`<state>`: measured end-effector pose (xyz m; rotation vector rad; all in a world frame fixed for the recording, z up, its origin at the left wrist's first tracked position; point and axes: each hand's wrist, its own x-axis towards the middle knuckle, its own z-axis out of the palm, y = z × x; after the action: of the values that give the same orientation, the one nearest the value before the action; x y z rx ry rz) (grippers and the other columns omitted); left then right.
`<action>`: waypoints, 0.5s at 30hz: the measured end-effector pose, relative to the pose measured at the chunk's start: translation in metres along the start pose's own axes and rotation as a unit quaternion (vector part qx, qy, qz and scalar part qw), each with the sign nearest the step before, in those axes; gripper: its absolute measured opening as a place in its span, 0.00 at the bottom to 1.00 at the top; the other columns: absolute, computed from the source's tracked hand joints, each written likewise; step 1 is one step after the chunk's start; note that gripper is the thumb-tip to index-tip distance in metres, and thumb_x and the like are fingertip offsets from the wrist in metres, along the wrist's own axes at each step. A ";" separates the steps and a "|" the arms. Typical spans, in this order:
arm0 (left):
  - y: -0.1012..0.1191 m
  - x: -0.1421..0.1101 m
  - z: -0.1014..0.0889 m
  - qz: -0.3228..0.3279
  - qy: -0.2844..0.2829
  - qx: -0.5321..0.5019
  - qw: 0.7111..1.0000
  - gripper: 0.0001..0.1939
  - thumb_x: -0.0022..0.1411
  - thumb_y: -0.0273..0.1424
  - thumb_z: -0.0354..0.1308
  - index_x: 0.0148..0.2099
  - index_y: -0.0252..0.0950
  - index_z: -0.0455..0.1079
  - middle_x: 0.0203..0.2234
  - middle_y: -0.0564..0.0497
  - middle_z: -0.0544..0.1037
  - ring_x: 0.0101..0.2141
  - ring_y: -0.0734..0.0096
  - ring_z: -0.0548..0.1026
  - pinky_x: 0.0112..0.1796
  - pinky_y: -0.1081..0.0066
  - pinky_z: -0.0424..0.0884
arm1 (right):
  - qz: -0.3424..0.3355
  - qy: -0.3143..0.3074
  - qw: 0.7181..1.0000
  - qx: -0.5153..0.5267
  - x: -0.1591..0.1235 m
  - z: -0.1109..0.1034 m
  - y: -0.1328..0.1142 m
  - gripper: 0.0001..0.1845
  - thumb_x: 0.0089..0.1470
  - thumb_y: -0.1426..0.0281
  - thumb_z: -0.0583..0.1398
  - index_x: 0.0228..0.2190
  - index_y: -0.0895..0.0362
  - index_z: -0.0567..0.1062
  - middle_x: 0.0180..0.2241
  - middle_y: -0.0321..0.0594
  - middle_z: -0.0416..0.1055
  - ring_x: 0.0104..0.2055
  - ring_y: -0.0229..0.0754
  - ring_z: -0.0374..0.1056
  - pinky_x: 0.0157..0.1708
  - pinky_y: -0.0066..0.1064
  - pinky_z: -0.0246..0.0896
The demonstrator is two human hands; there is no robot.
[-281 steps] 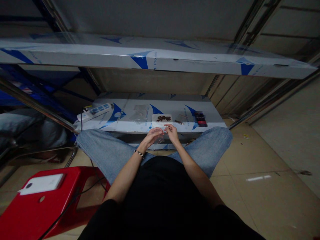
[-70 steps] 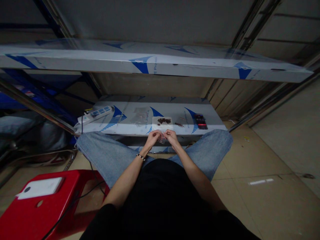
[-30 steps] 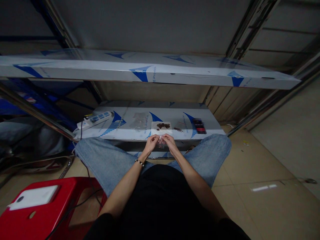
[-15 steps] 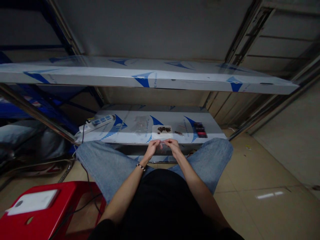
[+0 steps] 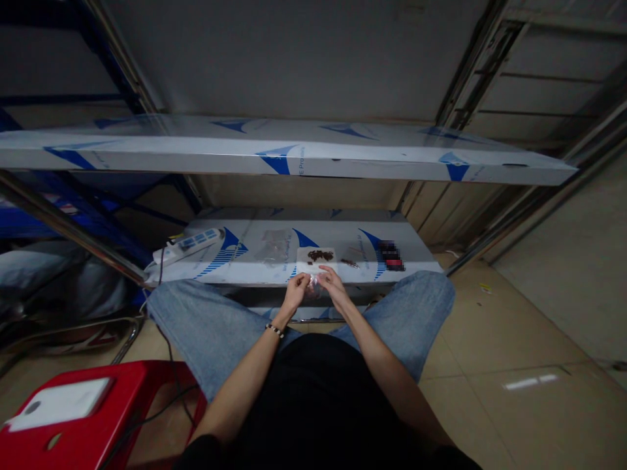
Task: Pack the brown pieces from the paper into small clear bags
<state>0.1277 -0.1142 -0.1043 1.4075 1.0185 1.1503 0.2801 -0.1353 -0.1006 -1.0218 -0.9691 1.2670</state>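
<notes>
My left hand (image 5: 294,291) pinches a small clear plastic bag (image 5: 312,288) by its upper left side, just off the shelf's front edge. On the bag's other side my right hand (image 5: 335,288) grips it near the top, with one finger stretched toward the shelf. What the bag contains is too small to tell. Right beyond the hands lies a white square sheet or shallow tray (image 5: 304,265) bearing a heap of small dark brown pieces (image 5: 321,255). More thin dark pieces (image 5: 349,264) lie to its right. Crumpled clear plastic (image 5: 275,248) rests to the left.
A white power strip (image 5: 189,245) lies on the lower shelf (image 5: 255,267) at left; a blurred black-and-red object (image 5: 392,256) sits at right. An upper shelf (image 5: 343,166) crosses above. A red stool (image 5: 83,411) holding a white device (image 5: 61,405) stands at lower left, with cables nearby.
My right hand has opened its pinch somewhat, one finger now extended forward. The bag has shifted slightly between my hands, its top showing more. The view has tilted a little.
</notes>
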 end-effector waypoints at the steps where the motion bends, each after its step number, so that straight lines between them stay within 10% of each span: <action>1: -0.001 0.001 -0.001 -0.002 0.019 -0.014 1.000 0.21 0.61 0.47 0.58 0.29 0.34 0.69 0.19 0.55 0.70 0.21 0.74 0.66 0.26 0.74 0.62 | 0.019 -0.028 0.999 -0.010 -0.001 0.002 0.002 0.24 0.44 0.62 0.70 0.44 0.54 0.76 0.34 0.37 0.77 0.35 0.40 0.72 0.34 0.28 0.65; 6: 0.001 0.003 -0.005 -0.014 0.056 -0.052 0.997 0.22 0.61 0.50 0.59 0.34 0.34 0.70 0.16 0.55 0.70 0.17 0.74 0.68 0.21 0.74 0.62 | 0.090 -0.081 0.991 -0.053 -0.005 0.000 0.008 0.21 0.43 0.54 0.71 0.30 0.57 0.74 0.27 0.39 0.77 0.25 0.39 0.72 0.24 0.26 0.66; 15: 0.002 0.000 -0.020 -0.030 0.094 -0.114 0.989 0.23 0.65 0.48 0.54 0.52 0.36 0.64 0.19 0.57 0.73 0.16 0.74 0.69 0.18 0.77 0.63 | 0.016 0.210 0.978 -0.007 0.053 -0.062 -0.024 0.21 0.43 0.57 0.70 0.31 0.56 0.69 0.22 0.35 0.73 0.15 0.32 0.63 0.11 0.20 0.55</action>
<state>0.1086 -0.1106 -0.1015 1.0964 1.0164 1.3288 0.3493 -0.0869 -0.0939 -1.2574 -0.6376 1.0125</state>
